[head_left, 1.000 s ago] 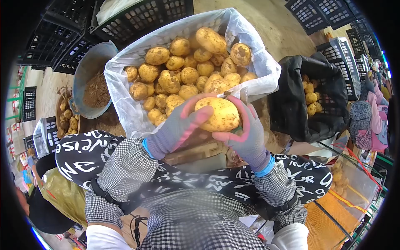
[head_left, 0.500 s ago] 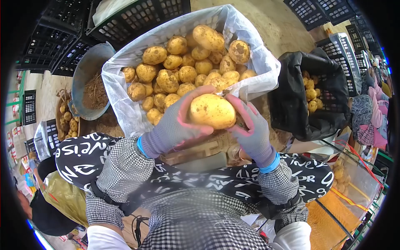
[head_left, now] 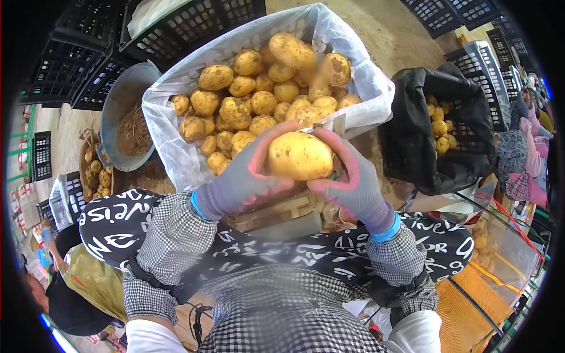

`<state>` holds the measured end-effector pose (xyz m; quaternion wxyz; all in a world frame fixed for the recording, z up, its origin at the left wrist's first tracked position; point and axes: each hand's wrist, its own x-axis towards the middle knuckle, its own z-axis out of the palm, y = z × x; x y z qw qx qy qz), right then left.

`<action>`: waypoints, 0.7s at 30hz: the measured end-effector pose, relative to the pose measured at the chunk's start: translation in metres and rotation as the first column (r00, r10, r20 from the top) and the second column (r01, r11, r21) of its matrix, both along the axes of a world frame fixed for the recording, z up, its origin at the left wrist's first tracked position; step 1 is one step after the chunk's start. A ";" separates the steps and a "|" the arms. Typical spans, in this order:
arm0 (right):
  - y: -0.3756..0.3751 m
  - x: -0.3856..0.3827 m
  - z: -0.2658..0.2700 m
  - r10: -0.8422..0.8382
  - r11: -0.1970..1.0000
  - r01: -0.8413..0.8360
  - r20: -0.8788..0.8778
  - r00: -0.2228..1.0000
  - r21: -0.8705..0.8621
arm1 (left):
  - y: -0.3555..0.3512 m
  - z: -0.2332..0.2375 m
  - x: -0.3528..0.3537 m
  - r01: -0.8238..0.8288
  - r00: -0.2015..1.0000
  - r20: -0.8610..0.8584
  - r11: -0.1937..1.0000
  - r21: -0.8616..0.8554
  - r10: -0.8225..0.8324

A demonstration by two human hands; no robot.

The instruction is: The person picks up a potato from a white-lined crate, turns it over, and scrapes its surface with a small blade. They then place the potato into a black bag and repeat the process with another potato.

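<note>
A large yellow potato (head_left: 301, 156) with small brown specks is held up between my two gloved hands, just over the near rim of the lined crate. My left hand (head_left: 244, 170), in a grey glove with pink fingers, grips its left end. On the other side my right hand (head_left: 356, 176), gloved the same way, curves its fingers and thumb round the right end. Behind them the white liner (head_left: 170, 70) surrounds a heap of soil-marked potatoes (head_left: 235, 112). The palm side of each glove is partly hidden by the potato.
A blue-grey bucket (head_left: 112, 112) of soil stands left, with a basket of small potatoes (head_left: 97, 170) beyond. At right is a black-lined crate (head_left: 406, 135) holding several potatoes. Black crates (head_left: 194, 29) are stacked at the back. People (head_left: 529, 153) are at far right.
My right hand has shifted its grip on the potato, its thumb now extending along the lower right side. The potato stays in nearly the same place. The view has moved slightly.
</note>
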<state>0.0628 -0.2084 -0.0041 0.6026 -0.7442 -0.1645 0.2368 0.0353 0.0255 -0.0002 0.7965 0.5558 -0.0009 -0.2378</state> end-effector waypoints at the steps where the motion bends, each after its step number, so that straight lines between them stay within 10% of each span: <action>1: -0.001 0.002 0.005 0.018 0.999 -0.017 0.029 0.999 -0.033 | -0.002 0.006 -0.001 -0.016 0.999 -0.039 1.000 -0.011 0.015; 5: 0.001 0.003 0.013 0.165 0.975 -0.092 0.387 0.907 -0.201 | 0.001 0.019 0.003 0.061 0.998 -0.005 0.958 0.279 -0.062; 8: 0.008 0.004 0.017 0.082 0.986 -0.028 0.330 0.940 -0.164 | -0.001 0.004 -0.007 -0.048 0.982 0.188 0.910 0.413 -0.034; 11: 0.020 -0.007 0.009 0.008 0.938 0.099 -0.306 0.952 0.333 | 0.002 0.006 -0.004 -0.397 0.698 0.656 0.606 0.689 -0.287; 12: 0.018 -0.007 0.006 -0.003 0.958 0.073 -0.246 0.969 0.276 | 0.002 0.007 -0.005 -0.465 0.643 0.693 0.552 0.692 -0.327; 17: 0.014 -0.001 0.006 -0.046 0.989 0.037 0.062 0.997 0.142 | 0.005 0.013 -0.014 -0.236 0.901 0.435 0.827 0.510 -0.011; 21: 0.016 -0.003 0.006 -0.005 0.999 -0.003 0.169 0.986 0.050 | 0.006 0.010 -0.016 -0.206 0.889 0.450 0.812 0.546 -0.078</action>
